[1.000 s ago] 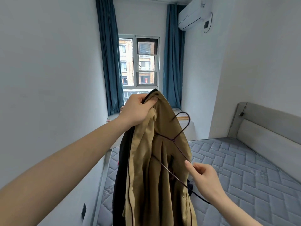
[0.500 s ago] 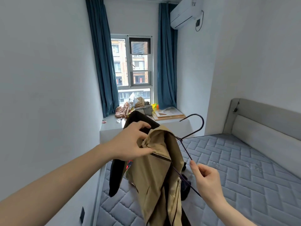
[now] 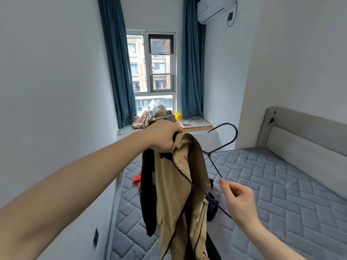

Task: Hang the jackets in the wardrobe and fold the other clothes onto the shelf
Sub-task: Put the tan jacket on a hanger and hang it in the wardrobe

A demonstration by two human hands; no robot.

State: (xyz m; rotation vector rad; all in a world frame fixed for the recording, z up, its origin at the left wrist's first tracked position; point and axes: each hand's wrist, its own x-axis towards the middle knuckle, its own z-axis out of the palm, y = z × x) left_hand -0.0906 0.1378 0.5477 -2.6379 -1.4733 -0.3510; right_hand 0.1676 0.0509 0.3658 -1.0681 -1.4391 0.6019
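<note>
A tan jacket with a black lining (image 3: 180, 184) hangs in front of me over the bed. My left hand (image 3: 161, 136) grips its collar from above. A thin purple wire hanger (image 3: 216, 162) sticks out of the jacket's shoulder to the right, hook pointing up. My right hand (image 3: 238, 201) pinches the hanger's lower arm between thumb and fingers, to the right of the jacket. The hanger's left arm is hidden inside the fabric.
A grey quilted mattress (image 3: 272, 184) with a padded headboard (image 3: 304, 139) fills the right. A red garment (image 3: 137, 179) and a dark one (image 3: 213, 209) lie on it. The windowsill (image 3: 165, 117) holds clutter between blue curtains. A white wall stands close on the left.
My left hand lowered the jacket from face height to chest height, uncovering the windowsill. The hanger went into the jacket's shoulder, and my right hand kept hold of its lower arm.
</note>
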